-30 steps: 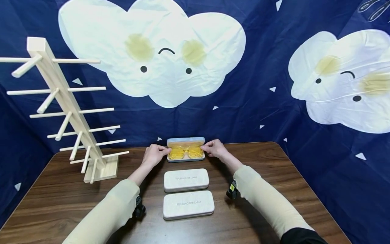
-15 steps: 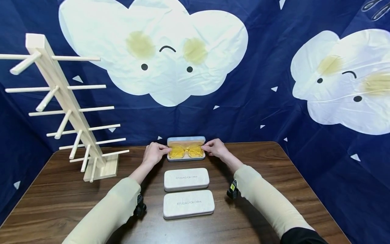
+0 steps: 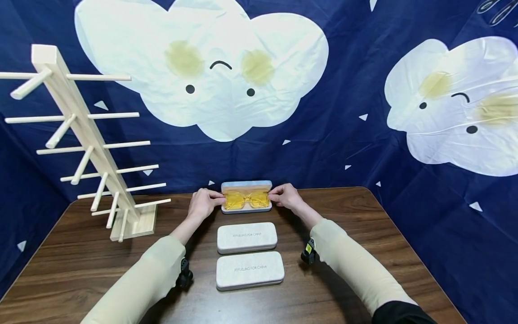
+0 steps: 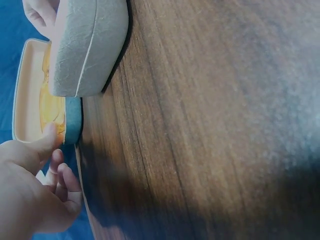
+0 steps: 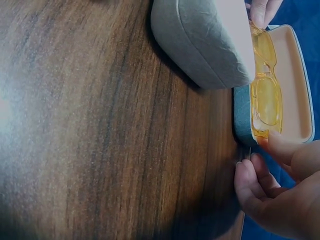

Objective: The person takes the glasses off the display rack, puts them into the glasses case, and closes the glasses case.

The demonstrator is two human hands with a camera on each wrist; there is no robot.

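Yellow-tinted glasses (image 3: 247, 200) lie in the open blue-grey glasses case (image 3: 247, 210), its lid raised at the back. The left hand (image 3: 202, 204) pinches the left end of the glasses between thumb and finger. At the opposite end the right hand (image 3: 286, 197) does the same. In the left wrist view the left thumb (image 4: 47, 140) rests over the frame's corner, with the other fingers curled below. The right thumb (image 5: 277, 145) covers the near corner in the right wrist view. A closed pale case (image 5: 205, 40) hides part of the open one in both wrist views.
Two closed pale glasses cases, one farther (image 3: 247, 237) and one nearer (image 3: 250, 271), lie in front of the open one on the wooden table (image 3: 344, 252). A wooden peg rack (image 3: 89, 130) stands at the left. A dark blue cloud-printed cloth (image 3: 348, 148) hangs behind.
The glasses shift very slightly between the hands, staying at the case. Both hands keep nearly the same place; the whole head view moves a little.
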